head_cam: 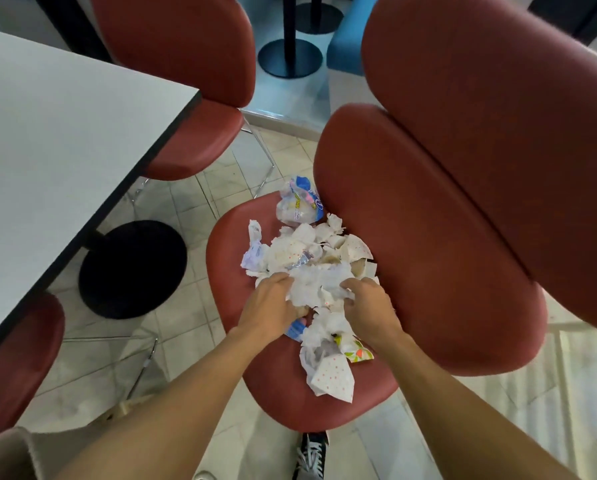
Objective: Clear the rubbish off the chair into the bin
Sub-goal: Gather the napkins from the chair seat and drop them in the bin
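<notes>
A red padded chair [231, 244] stands below me with a heap of rubbish [311, 258] on its seat: crumpled white tissues, dotted paper scraps and a clear blue-printed plastic bag [299, 204] at the far edge. My left hand [271, 304] and my right hand [368, 304] both press into the near side of the heap, fingers curled around a wad of white tissue [312, 289] held between them. A dotted paper piece [333, 375] lies closest to me. No bin is clearly visible.
A white table [58, 143] with a black round base [131, 268] stands at left. Other red chairs sit at top left [186, 64], at bottom left [13, 358] and close at right [480, 168]. My black sneaker [312, 452] is on the tiled floor.
</notes>
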